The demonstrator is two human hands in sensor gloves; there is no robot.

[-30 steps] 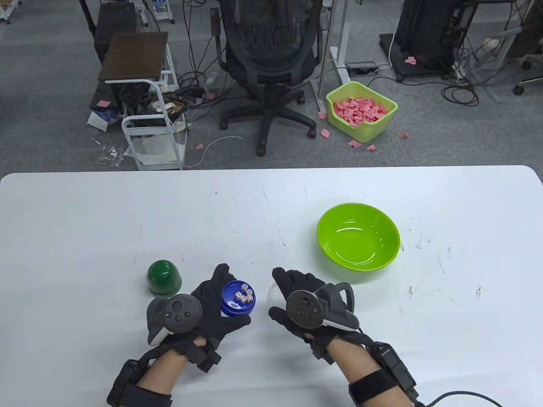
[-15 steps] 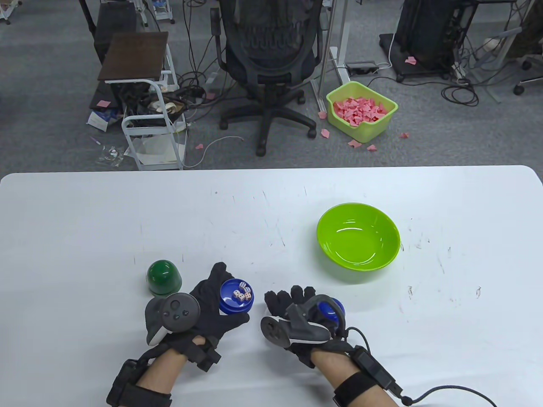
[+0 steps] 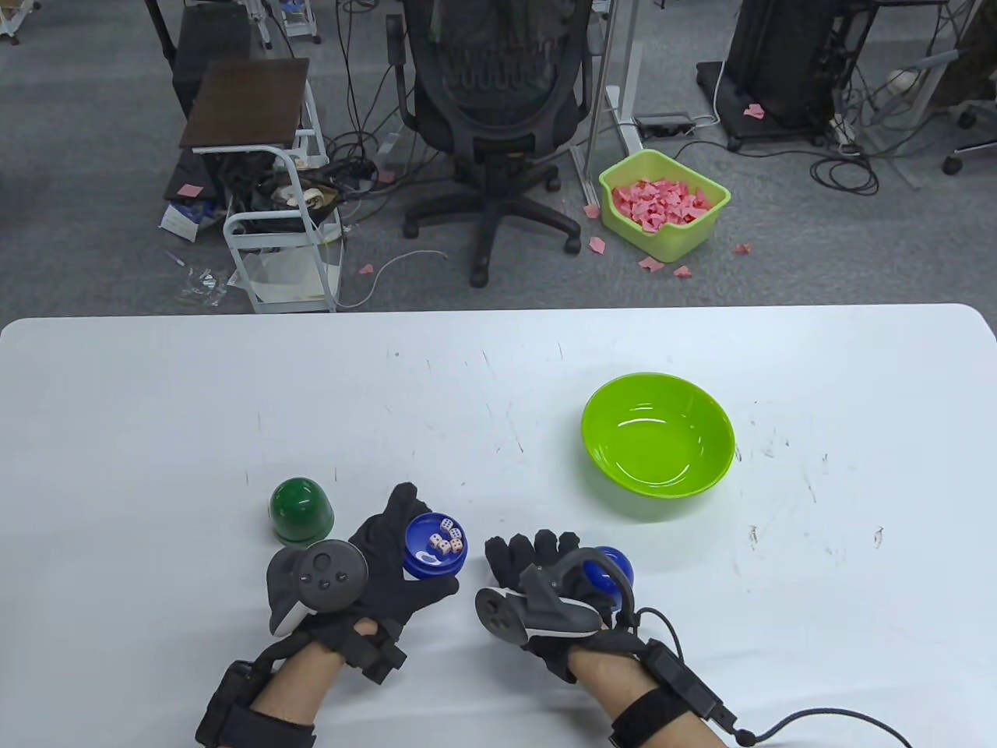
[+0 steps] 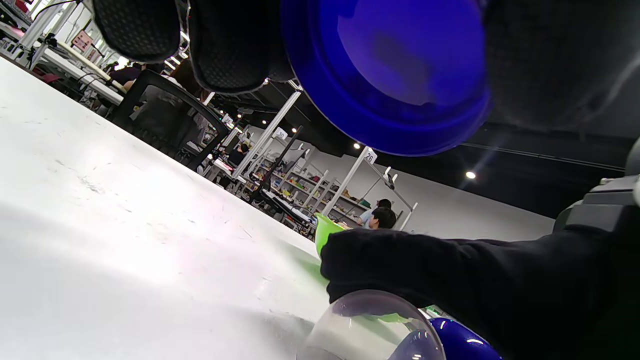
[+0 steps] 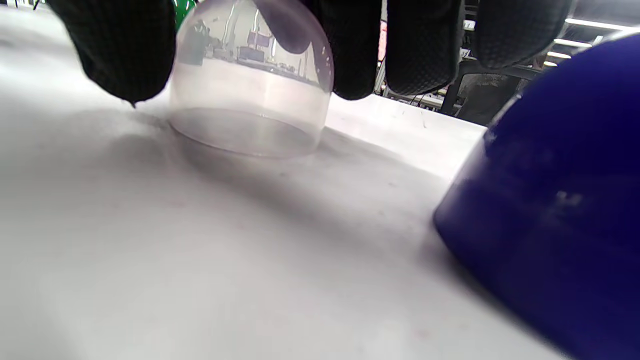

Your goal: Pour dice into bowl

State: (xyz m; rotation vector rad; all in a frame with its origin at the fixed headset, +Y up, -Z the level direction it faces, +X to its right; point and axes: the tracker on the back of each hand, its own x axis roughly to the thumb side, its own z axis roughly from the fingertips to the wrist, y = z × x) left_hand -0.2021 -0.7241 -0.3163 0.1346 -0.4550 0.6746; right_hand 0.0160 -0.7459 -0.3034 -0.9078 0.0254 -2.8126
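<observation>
My left hand [image 3: 424, 545] holds a shallow blue dish [image 3: 419, 567] with several white dice [image 3: 444, 540] a little above the table. The dish's underside fills the top of the left wrist view [image 4: 390, 75]. My right hand [image 3: 518, 549] is palm down over a clear plastic dome [image 5: 250, 100] that stands on the table, thumb on one side and fingers on the other. The dome also shows in the left wrist view [image 4: 370, 325]. The lime green bowl [image 3: 658, 444] stands empty to the far right of both hands.
A blue dome [image 3: 611, 569] stands on the table just right of my right hand, large in the right wrist view [image 5: 550, 200]. A dark green dome [image 3: 300, 510] stands left of my left hand. The white table [image 3: 498, 374] has scuff marks.
My right hand has turned palm down and lowered the clear dome onto the table beside the blue dome. My left hand has kept the dish of dice nearly still.
</observation>
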